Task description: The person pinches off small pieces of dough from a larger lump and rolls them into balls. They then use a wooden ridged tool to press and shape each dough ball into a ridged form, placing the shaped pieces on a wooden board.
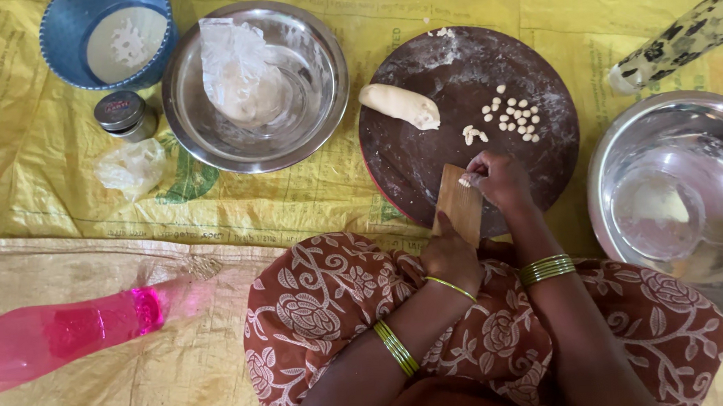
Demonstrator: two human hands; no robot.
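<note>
A small wooden board [458, 205] is held tilted at the near edge of a round, flour-dusted brown rolling board [468, 119]; the left hand [450, 260] is clasped about its lower end, while the fingers of the right hand [500, 181] are pinched down on a tiny bit of dough [465, 181] at its upper end. Risk is judged as follows: the bit could be smeared flat or stuck to the wood if pressed too hard, and the small board could slip if the left-hand grip is loosened. The dough is seen as pale cream and soft-looking; a thick roll of dough [400, 105] lies on the far left of the round board, and a scatter of small dough pellets [515, 118] lies to the right of it. Also listed on the yellow mat [37, 166]: a steel bowl [255, 87] containing a crumpled plastic bag, a second steel bowl [683, 197] at right, a blue sieve [108, 36], a small tin [125, 114], a pink bottle [57, 334].
</note>
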